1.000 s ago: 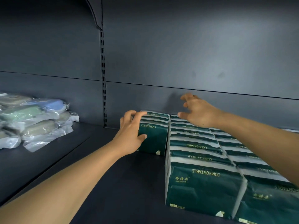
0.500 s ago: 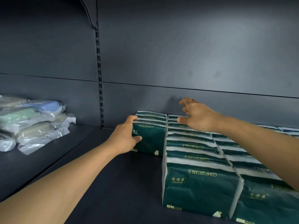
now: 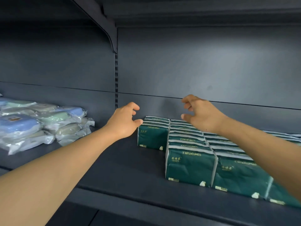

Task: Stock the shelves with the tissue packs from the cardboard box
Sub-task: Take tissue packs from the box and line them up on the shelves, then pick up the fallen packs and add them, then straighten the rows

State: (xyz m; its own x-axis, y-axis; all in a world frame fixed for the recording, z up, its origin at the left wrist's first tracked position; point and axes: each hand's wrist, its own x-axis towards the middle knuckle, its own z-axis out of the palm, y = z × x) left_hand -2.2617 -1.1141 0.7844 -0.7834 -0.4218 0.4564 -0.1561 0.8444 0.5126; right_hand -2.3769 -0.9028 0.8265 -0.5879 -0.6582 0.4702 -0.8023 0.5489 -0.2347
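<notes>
Dark green tissue packs stand in rows on the dark grey shelf (image 3: pixel 117 170). A short row of packs (image 3: pixel 153 136) stands at the back left of the group, against the back wall. Longer rows (image 3: pixel 189 163) run to the shelf's front on the right. My left hand (image 3: pixel 123 121) hovers just left of the short row, fingers curled and apart, thumb tip at its top left corner, holding nothing. My right hand (image 3: pixel 200 113) floats above the back of the longer rows, fingers apart and empty. The cardboard box is out of view.
Clear plastic bags with blue and green items (image 3: pixel 37 121) are piled on the shelf's left section. A slotted upright (image 3: pixel 116 79) and a bracket split the back wall. Another shelf hangs overhead. Bare shelf lies between the bags and the green packs.
My left hand has let go of the short row's front pack and lifted off to its left. My right hand has risen off the pack tops. The view has tilted up.
</notes>
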